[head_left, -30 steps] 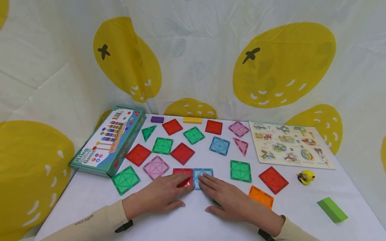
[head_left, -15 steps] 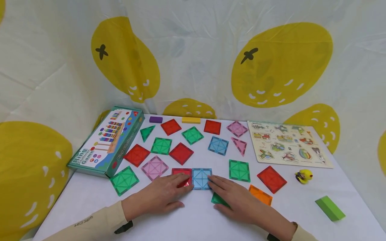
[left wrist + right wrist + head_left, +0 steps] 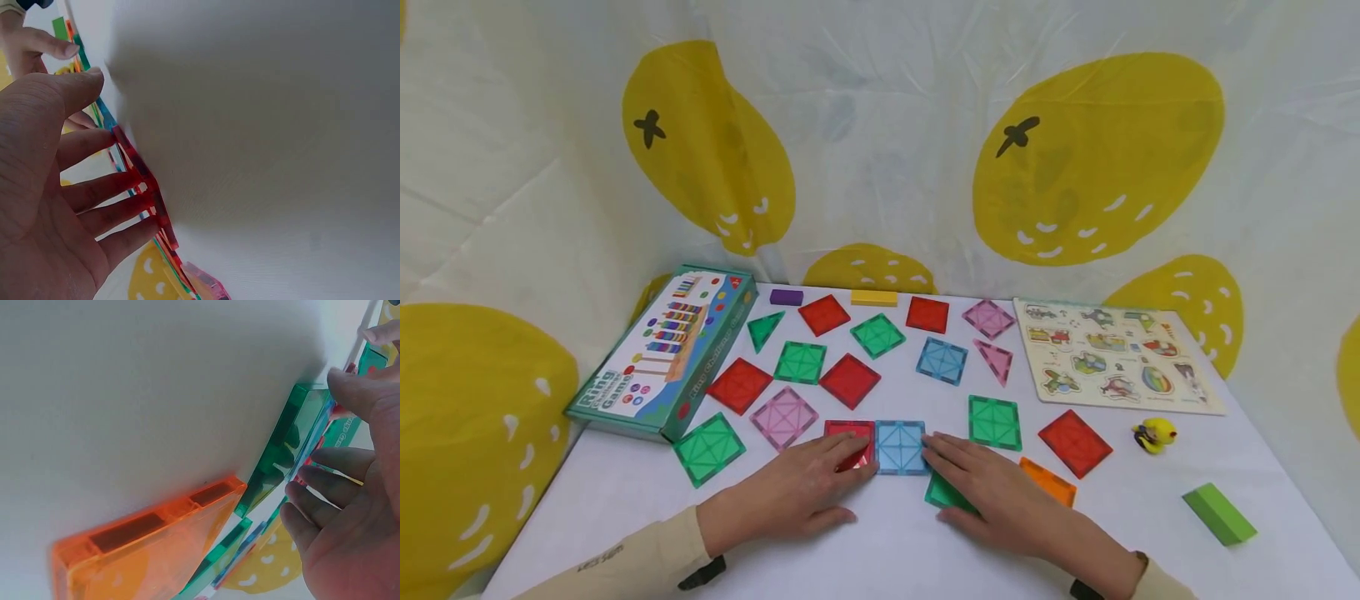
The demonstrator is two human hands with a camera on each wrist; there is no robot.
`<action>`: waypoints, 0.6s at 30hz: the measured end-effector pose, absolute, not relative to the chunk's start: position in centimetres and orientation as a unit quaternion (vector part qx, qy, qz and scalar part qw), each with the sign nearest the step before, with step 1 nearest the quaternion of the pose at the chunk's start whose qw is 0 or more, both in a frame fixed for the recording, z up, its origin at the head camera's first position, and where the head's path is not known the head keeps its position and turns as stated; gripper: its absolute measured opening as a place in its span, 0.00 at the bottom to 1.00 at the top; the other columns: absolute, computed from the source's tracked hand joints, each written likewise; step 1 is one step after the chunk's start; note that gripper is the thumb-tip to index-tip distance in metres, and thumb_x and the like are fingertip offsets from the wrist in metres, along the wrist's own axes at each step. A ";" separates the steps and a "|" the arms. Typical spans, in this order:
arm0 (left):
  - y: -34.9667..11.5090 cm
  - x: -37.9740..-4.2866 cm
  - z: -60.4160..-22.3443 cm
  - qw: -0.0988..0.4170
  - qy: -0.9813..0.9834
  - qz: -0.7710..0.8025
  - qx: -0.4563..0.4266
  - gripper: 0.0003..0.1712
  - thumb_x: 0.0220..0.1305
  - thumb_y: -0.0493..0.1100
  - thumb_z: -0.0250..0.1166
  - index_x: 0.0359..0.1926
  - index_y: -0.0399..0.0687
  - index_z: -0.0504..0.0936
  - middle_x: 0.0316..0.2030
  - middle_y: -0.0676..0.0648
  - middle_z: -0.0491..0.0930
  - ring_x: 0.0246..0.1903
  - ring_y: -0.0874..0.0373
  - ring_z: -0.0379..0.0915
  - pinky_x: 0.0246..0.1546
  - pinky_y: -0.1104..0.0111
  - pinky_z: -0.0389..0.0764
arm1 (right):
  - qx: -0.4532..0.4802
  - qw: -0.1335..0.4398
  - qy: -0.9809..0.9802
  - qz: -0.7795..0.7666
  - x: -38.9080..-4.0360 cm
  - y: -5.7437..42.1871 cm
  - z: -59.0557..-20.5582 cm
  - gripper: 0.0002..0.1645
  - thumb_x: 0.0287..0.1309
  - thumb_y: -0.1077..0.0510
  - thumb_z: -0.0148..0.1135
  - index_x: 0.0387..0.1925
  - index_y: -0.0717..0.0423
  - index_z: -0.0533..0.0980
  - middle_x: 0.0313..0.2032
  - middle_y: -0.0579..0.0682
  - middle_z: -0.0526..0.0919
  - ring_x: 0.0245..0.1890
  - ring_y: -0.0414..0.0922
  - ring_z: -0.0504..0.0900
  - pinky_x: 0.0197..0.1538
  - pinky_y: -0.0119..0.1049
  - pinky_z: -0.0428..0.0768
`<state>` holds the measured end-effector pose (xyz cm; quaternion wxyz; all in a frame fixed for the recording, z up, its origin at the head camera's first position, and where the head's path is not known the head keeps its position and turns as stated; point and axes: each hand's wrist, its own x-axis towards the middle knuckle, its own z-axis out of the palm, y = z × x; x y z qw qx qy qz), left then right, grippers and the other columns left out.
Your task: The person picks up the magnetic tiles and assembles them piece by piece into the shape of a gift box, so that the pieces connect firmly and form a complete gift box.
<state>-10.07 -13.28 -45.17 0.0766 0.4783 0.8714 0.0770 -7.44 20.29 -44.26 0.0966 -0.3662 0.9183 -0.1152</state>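
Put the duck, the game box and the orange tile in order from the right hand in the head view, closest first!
From the right hand:
1. Orange tile: just to its right, partly hidden by it.
2. Duck: farther out to the right.
3. Game box: across on the left side.

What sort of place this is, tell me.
Probably a children's play corner: translucent coloured square tiles, a flat rectangular teal-and-white game box and a white hanging sheet printed with large yellow fruit-like shapes.
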 end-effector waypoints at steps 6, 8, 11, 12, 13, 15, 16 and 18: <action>-13.9 -9.3 -45.2 0.091 0.871 0.091 0.475 0.45 0.70 0.67 0.66 0.82 0.63 0.64 0.78 0.47 0.61 0.76 0.48 0.58 0.65 0.54 0.77 | -0.348 0.115 0.924 -0.111 -7.5 20.6 -44.0 0.49 0.68 0.37 0.70 0.81 0.51 0.63 0.79 0.49 0.63 0.77 0.53 0.62 0.69 0.55 0.74; -14.1 -9.1 -45.2 0.092 0.869 0.094 0.476 0.45 0.70 0.68 0.66 0.82 0.63 0.64 0.78 0.46 0.61 0.76 0.47 0.57 0.65 0.53 0.77 | -0.339 0.117 0.927 -0.113 -7.6 20.8 -43.9 0.49 0.67 0.38 0.71 0.80 0.52 0.65 0.78 0.50 0.65 0.76 0.53 0.64 0.68 0.56 0.75; -14.4 -8.8 -45.2 0.095 0.867 0.100 0.478 0.46 0.69 0.67 0.67 0.82 0.62 0.64 0.79 0.46 0.60 0.76 0.47 0.56 0.65 0.52 0.76 | -0.325 0.118 0.931 -0.114 -7.6 21.1 -43.8 0.48 0.66 0.38 0.72 0.79 0.52 0.67 0.76 0.50 0.69 0.73 0.54 0.68 0.65 0.56 0.77; -14.5 -8.7 -45.1 0.095 0.866 0.102 0.479 0.46 0.69 0.67 0.67 0.82 0.62 0.65 0.79 0.46 0.60 0.76 0.47 0.57 0.65 0.51 0.76 | -0.321 0.117 0.933 -0.115 -7.7 21.2 -43.8 0.48 0.66 0.38 0.73 0.78 0.53 0.68 0.75 0.50 0.70 0.72 0.54 0.69 0.65 0.56 0.78; -14.6 -8.7 -45.1 0.096 0.866 0.104 0.480 0.46 0.69 0.67 0.67 0.82 0.62 0.65 0.79 0.46 0.60 0.76 0.46 0.57 0.65 0.51 0.76 | -0.318 0.114 0.934 -0.118 -7.7 21.2 -43.8 0.47 0.65 0.39 0.73 0.78 0.53 0.68 0.74 0.51 0.71 0.71 0.55 0.70 0.64 0.56 0.79; -14.7 -8.5 -45.1 0.102 0.864 0.110 0.480 0.46 0.69 0.67 0.68 0.82 0.61 0.65 0.79 0.46 0.60 0.76 0.47 0.57 0.65 0.51 0.76 | -0.314 0.108 0.936 -0.122 -7.9 21.4 -43.9 0.47 0.65 0.40 0.74 0.77 0.54 0.69 0.73 0.51 0.72 0.70 0.55 0.71 0.62 0.55 0.81; -14.8 -8.5 -45.1 0.103 0.863 0.113 0.481 0.46 0.69 0.67 0.68 0.82 0.61 0.65 0.79 0.46 0.60 0.76 0.47 0.57 0.65 0.51 0.77 | -0.312 0.104 0.936 -0.124 -8.0 21.4 -43.9 0.46 0.65 0.41 0.74 0.77 0.54 0.69 0.72 0.51 0.73 0.70 0.55 0.71 0.61 0.54 0.82; -14.9 -8.3 -45.1 0.106 0.861 0.116 0.483 0.46 0.69 0.67 0.67 0.82 0.61 0.65 0.79 0.46 0.60 0.76 0.47 0.57 0.65 0.51 0.76 | -0.310 0.098 0.937 -0.129 -8.1 21.5 -44.0 0.46 0.65 0.41 0.74 0.76 0.55 0.70 0.72 0.51 0.73 0.69 0.54 0.71 0.60 0.52 0.83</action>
